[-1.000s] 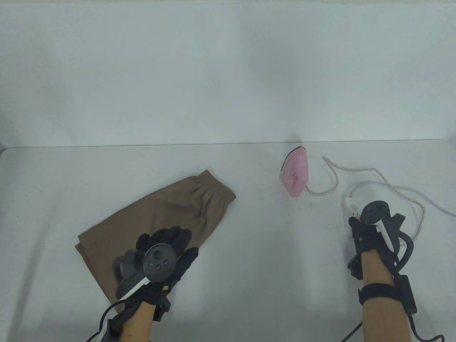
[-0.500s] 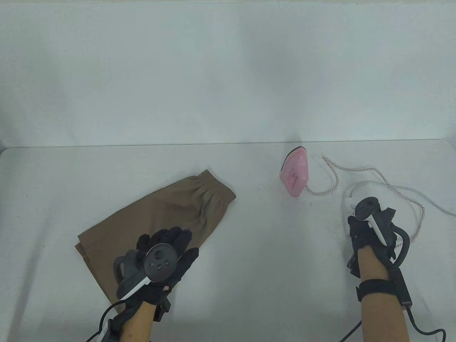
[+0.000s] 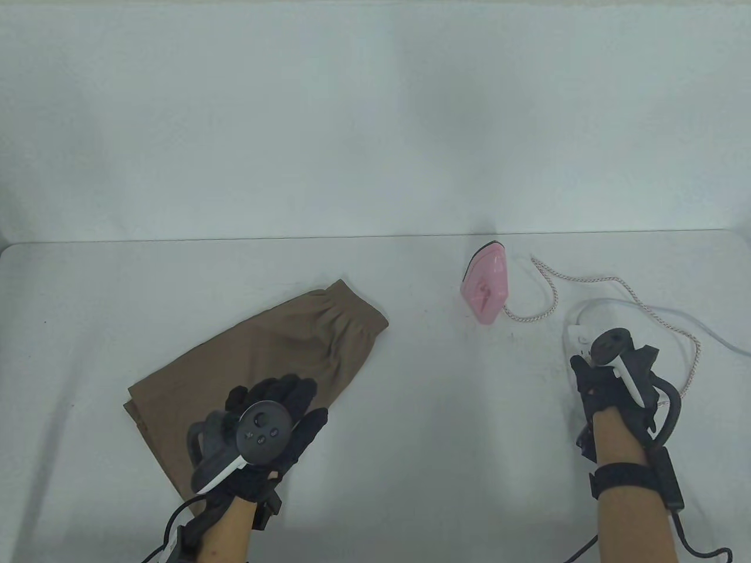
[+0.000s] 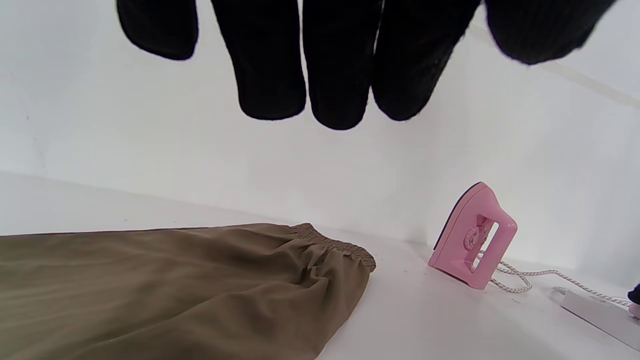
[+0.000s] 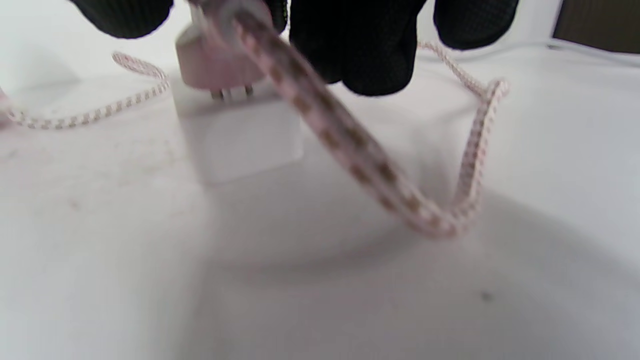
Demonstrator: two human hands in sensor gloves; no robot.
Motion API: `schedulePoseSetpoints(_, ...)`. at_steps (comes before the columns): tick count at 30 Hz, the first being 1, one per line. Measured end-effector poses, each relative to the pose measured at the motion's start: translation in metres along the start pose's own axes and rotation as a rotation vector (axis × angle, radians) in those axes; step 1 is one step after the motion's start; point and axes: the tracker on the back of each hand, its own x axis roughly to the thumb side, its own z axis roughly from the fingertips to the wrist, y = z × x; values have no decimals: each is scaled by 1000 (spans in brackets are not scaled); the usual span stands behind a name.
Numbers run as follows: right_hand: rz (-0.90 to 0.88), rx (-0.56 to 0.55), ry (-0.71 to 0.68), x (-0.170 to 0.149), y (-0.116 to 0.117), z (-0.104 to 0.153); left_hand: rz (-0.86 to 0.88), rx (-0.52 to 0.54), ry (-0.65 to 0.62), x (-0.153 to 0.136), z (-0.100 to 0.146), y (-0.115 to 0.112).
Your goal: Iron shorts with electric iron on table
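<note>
Brown shorts (image 3: 264, 352) lie flat on the white table (image 3: 422, 410), left of centre; they also show in the left wrist view (image 4: 175, 285). My left hand (image 3: 281, 396) rests on their near part with the fingers spread. A pink iron (image 3: 486, 288) stands on its heel at the back right, also seen in the left wrist view (image 4: 472, 237). My right hand (image 3: 589, 372) grips the iron's pink plug (image 5: 215, 60). The prongs sit just above a white power strip (image 5: 245, 135), which also shows in the table view (image 3: 578, 335).
The iron's braided cord (image 3: 551, 287) loops across the table's right side and hangs from the plug (image 5: 350, 135). The power strip's white cable (image 3: 704, 328) runs off to the right edge. A white wall (image 3: 375, 117) stands behind the table.
My right hand has shifted slightly over the power strip with the plug in it. My left hand, the shorts and the iron have not moved.
</note>
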Motion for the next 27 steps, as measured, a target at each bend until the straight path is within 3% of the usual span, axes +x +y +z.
schedulePoseSetpoints(4,8,-31,-62,11,-5,2,5,-4,-4,0,0,0)
schedulePoseSetpoints(7,108,-61,-134,28,1,4,9,-2,-6,-1,-1,0)
schedulePoseSetpoints(9,200,-18,-153,38,5,1,11,-2,-8,-1,-1,0)
schedulePoseSetpoints(17,176,79,-118,44,26,-16,15,-6,-5,-2,-1,0)
schedulePoseSetpoints(19,204,2,-138,48,24,-15,17,-16,-5,-1,-1,-1)
schedulePoseSetpoints(27,304,15,-166,53,23,-20,10,-26,-12,0,-2,-2)
